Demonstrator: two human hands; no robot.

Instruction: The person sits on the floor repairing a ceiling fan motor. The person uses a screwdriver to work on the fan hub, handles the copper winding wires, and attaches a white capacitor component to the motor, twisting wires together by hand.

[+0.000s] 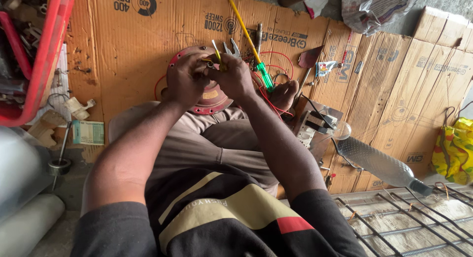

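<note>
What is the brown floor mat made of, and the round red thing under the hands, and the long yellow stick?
The mat looks like flattened cardboard: dull brown, creased, with print. The round red disc seems painted metal, since the red looks worn and rusty. The yellow stick is a screwdriver, probably with a clear green plastic handle; what lies under the yellow is unclear.

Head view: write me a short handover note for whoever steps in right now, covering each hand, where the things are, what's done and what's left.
Left hand: closed around small parts and a wire end, above the red round motor housing.
Right hand: holding pliers, jaws up, with a yellow piece pinched between both hands.
Housing rests at the person's knees on the cardboard; red wires loop to its right. A yellow-shafted, green-handled screwdriver lies beside them.
Done: cannot tell.
Left: wire work in hand looks unfinished; screwdriver lies unused.
</note>
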